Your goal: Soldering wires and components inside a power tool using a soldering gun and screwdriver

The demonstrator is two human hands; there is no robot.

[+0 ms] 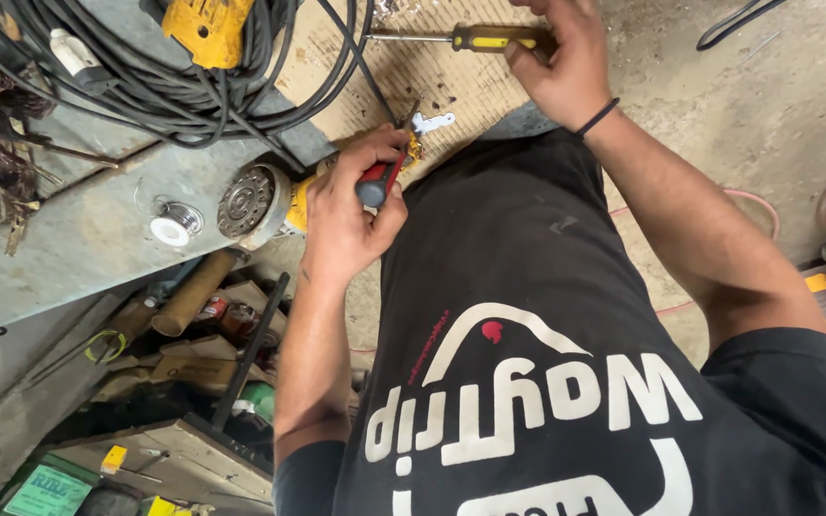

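My left hand [351, 205] is closed around a red-handled screwdriver [378, 182], its tip down against the yellow body of an angle grinder [250, 201] that lies on its side with the round disc facing up. My right hand [566, 67] grips the handle end of a yellow-and-black screwdriver [494, 38], whose metal shaft points left over a sheet of cardboard [451, 81]. A small white metal bracket [432, 121] lies on the cardboard between the two hands.
A coil of black cables [193, 96] and a second yellow power tool [207, 29] lie on a grey slab [69, 239], beside a small white spool [174, 229]. Below the slab is a jumble of tubes, boxes and scraps [203, 325]. Bare concrete floor [767, 96] is at the right.
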